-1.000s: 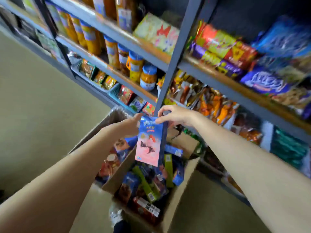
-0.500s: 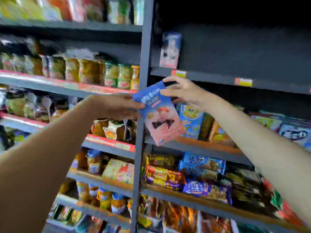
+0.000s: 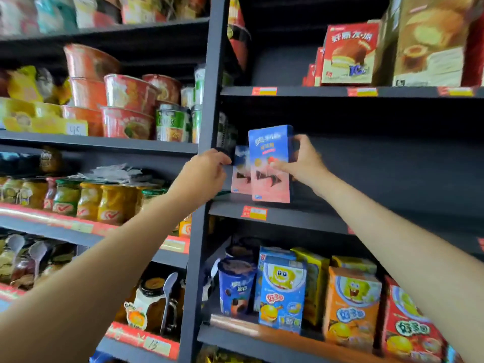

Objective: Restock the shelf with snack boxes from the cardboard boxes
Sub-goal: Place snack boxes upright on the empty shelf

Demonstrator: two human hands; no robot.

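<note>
The snack box [image 3: 269,163] stands upright at the front of the dark shelf [image 3: 301,214], just beside a matching box [image 3: 240,174] to its left; the right hand [image 3: 303,163] holds it, thumb on the face and fingers round the far side, while the left hand [image 3: 207,171] curls at that neighbour's edge, its grip unclear. It looks light, stiff cardboard, crushable, best taken by its narrow sides. The post [image 3: 209,127] crowds the left; rightward the shelf is bare.
</note>
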